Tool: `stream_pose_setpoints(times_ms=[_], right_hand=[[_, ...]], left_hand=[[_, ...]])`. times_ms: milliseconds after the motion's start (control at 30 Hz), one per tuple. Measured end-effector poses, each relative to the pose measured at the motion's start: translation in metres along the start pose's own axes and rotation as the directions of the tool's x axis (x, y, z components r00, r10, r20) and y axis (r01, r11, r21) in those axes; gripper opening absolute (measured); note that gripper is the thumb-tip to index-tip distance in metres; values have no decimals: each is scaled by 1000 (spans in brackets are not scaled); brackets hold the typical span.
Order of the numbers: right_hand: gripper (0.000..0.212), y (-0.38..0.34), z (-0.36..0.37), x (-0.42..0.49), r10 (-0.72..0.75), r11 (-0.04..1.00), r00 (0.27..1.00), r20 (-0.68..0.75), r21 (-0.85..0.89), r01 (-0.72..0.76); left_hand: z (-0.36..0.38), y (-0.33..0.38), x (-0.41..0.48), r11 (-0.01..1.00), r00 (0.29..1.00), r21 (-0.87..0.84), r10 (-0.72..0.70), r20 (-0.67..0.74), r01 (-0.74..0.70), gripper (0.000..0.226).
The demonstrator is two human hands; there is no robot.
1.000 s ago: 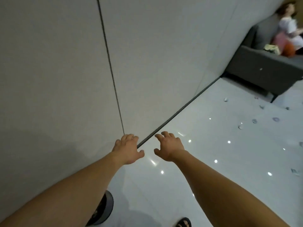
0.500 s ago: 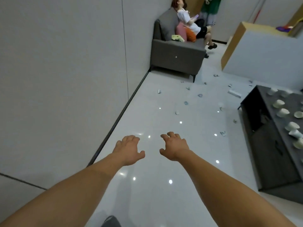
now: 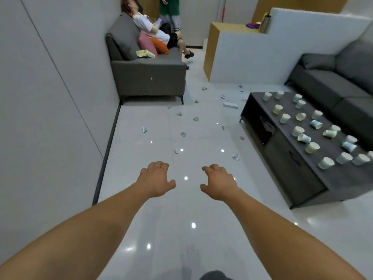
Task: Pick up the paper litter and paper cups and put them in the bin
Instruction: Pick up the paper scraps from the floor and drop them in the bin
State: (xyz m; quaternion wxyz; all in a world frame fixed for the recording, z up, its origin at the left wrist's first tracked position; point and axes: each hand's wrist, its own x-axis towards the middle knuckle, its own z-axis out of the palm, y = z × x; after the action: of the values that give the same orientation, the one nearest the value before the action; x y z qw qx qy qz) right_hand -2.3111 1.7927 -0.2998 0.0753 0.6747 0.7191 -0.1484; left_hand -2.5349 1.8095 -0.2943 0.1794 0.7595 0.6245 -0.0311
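Glossy pale tiled floor (image 3: 181, 219), ceiling lights mirrored in it as bright spots. Paper litter (image 3: 183, 134) is scattered over its middle and far stretch: small crumpled scraps, well apart from one another, thicker toward the grey sofa (image 3: 149, 77) standing far left. A flat white piece (image 3: 230, 104) lies just beside the far left corner of the surface.

Low dark surface (image 3: 286, 102) stands on the floor at right, running near to far. Paper cups (image 3: 298, 131) are spread over the whole top, most standing, loosely in rows. Several lie on their sides, among them a blue-printed cup (image 3: 315, 124) mid-top. One tipped cup (image 3: 300, 116) shows its open mouth. A second dark sofa (image 3: 333, 83) stands right of the surface.
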Motion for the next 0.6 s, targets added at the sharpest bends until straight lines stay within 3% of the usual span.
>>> stream_pose_setpoints(times_ms=[300,600], right_hand=[[67,83,-28,84,227,972,973,30,49,-228],[68,205,-68,211,296,951,952,74,74,-301]], left_hand=[[-21,78,156,963,960,47,261,99,-267,73],[-48,147,318,962,953,52,259,155,-269,71]])
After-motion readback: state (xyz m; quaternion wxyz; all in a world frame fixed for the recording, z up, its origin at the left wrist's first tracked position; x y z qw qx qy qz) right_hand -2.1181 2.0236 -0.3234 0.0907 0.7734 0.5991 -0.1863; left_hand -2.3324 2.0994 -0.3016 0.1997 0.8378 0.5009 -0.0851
